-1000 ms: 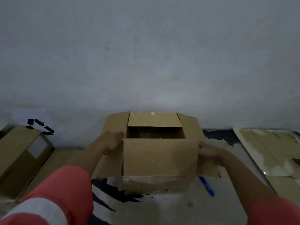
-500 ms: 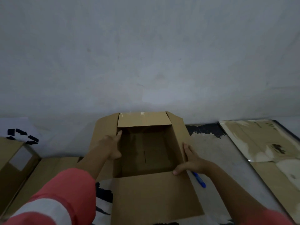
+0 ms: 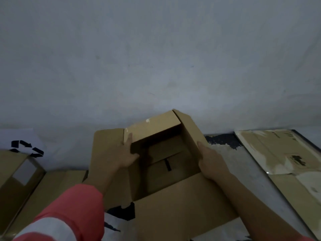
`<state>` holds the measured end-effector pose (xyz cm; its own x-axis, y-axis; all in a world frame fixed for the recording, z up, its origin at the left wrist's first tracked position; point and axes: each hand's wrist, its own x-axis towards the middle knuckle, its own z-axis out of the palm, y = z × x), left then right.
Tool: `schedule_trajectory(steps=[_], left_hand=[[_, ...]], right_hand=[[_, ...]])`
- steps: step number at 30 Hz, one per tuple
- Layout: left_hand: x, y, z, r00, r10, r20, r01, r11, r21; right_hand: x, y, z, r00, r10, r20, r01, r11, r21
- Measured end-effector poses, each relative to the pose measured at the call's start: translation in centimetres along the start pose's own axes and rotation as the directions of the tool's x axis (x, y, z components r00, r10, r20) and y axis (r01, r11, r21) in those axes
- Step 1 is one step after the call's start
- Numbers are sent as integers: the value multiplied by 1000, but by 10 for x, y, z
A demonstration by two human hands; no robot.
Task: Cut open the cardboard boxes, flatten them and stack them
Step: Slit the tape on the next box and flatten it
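A brown cardboard box [image 3: 175, 206] stands open-topped on the floor in front of me, all its top flaps folded outward, now skewed so its far corner points right. My left hand [image 3: 124, 153] grips the box's left wall, thumb inside the opening. My right hand [image 3: 211, 162] lies flat against the right flap and wall edge, fingers stretched along it. Inside, the bottom flaps show a dark strip at the seam.
At the left stands another closed cardboard box [image 3: 15, 180] with a pale label, and flat cardboard [image 3: 57, 185] lies beside it. Flattened cardboard sheets [image 3: 284, 157] rest on the floor at the right. A grey wall rises directly behind the box.
The near flap was folded down toward me, opening the box. Since then the box has twisted clockwise and both hands have shifted along its side walls. The blue pen is hidden now.
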<state>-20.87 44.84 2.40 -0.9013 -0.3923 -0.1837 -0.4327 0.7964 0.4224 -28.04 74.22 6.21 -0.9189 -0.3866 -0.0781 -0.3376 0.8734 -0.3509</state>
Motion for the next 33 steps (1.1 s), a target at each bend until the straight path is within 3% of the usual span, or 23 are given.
schedule_trajectory(steps=[2, 4, 5, 7, 8, 10, 16, 18, 20, 22, 24, 27, 31, 33], left_hand=[[0, 8, 3, 988, 41, -149, -87, 944, -320], [-6, 16, 3, 961, -72, -266, -111, 783, -613], [-7, 19, 2, 949, -173, -263, -91, 649, -755], [-8, 28, -2, 935, -325, -143, -78, 205, -976], [-8, 34, -4, 931, -358, -73, -79, 0, -997], [-2, 44, -9, 921, -388, -25, -77, -118, -990], [10, 73, -36, 919, -391, -55, -105, -106, -989], [7, 72, -40, 904, -418, -95, -102, 7, -995], [7, 62, -38, 899, -415, -143, -78, 169, -982], [4, 53, -38, 905, -409, -118, -28, 220, -975], [3, 47, -38, 911, -396, -115, -2, 277, -961], [4, 45, -43, 929, -332, -162, -25, 381, -924], [12, 53, -53, 967, -214, -140, -35, 429, -903], [11, 57, -55, 976, -169, -137, -52, 432, -901]], right_hand=[[-3, -7, -20, 996, -48, -78, 40, 994, -102], [-10, -15, -32, 983, -103, -152, 58, 960, -273], [-14, -20, -34, 978, -111, -175, 45, 937, -346], [-23, -34, -34, 973, -97, -208, -5, 896, -444], [-27, -43, -32, 970, -90, -227, -26, 887, -461], [-33, -63, -28, 968, -89, -234, -30, 887, -462], [-46, -119, -12, 974, -213, -73, 150, 857, -492], [-49, -130, -8, 967, -250, -49, 203, 870, -450], [-52, -135, -7, 932, -338, -128, 264, 878, -398], [-54, -137, -9, 883, -411, -226, 334, 890, -311], [-48, -138, -9, 882, -444, -159, 391, 877, -280], [-34, -132, -18, 906, -419, -69, 393, 889, -235], [-21, -117, -33, 949, -267, -170, 244, 959, -148], [-13, -106, -35, 984, -175, -43, 178, 981, 83]])
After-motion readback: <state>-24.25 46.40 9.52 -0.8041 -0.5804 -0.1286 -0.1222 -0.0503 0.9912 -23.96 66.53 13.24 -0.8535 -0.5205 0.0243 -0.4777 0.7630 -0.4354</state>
